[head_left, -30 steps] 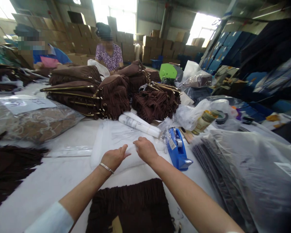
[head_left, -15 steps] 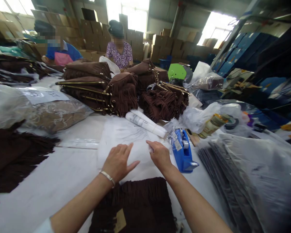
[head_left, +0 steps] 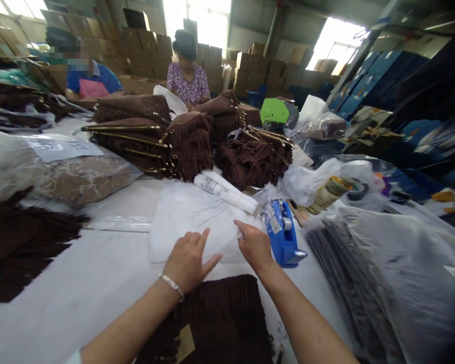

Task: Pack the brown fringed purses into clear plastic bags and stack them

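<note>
My left hand [head_left: 187, 260] rests on a stack of thin white plastic bags [head_left: 174, 212], thumb and forefinger apart, with nothing held. At the right side of the stack, my right hand [head_left: 255, 246] has curled fingers and seems to pinch the top plastic bag; its fingertips are partly hidden. Just below the hands lies a dark brown fringed bag [head_left: 220, 313] with a tan tag [head_left: 185, 344]. A blue tape dispenser [head_left: 284, 237] stands right of my right hand. Rolled white plastic [head_left: 225, 192] lies beyond the stack.
Brown fringed bags with gold trim [head_left: 189, 146] are piled at the back. Another fringed piece [head_left: 23, 242] lies left, near a plastic-wrapped bundle [head_left: 87, 177]. Grey folded items in plastic [head_left: 349, 263] lie right, below a spray can [head_left: 331, 194]. Two people sit across the table.
Both hands have shifted slightly to the right over the plastic bags. The view has moved a little, and the person at the back has straightened slightly.
</note>
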